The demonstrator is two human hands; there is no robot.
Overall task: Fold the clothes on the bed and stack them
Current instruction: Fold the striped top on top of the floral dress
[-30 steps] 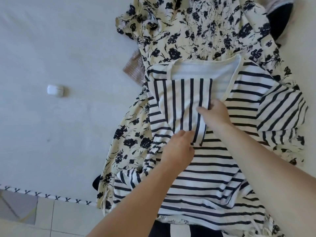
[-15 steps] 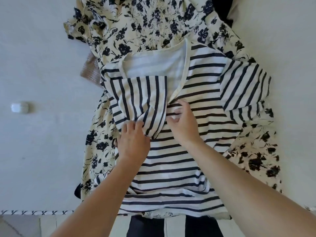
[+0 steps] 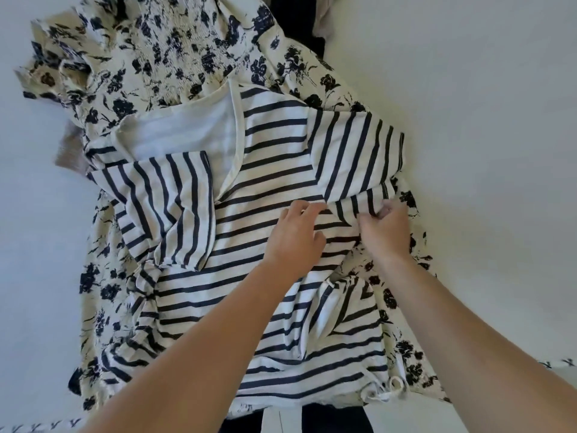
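Note:
A white top with navy stripes [image 3: 274, 170] lies spread over a cream dress with dark flowers [image 3: 162, 51] on the white bed [image 3: 468, 120]. The top's left sleeve lies folded inward over its chest. My left hand [image 3: 296, 235] rests on the middle of the striped top, fingers pointing toward the right sleeve. At the lower edge of that right sleeve, my right hand [image 3: 385, 228] pinches the striped fabric between curled fingers.
A brownish-grey cloth [image 3: 70, 151] peeks out from under the dress at the left. A dark garment [image 3: 299, 23] shows at the top beyond the dress, and another dark one [image 3: 331, 420] at the bed's front edge. White sheet surrounds the pile.
Both hands left the folded left sleeve and moved right across the top. My right hand has taken hold of the right sleeve's edge. The view shifted right; the small white case left view.

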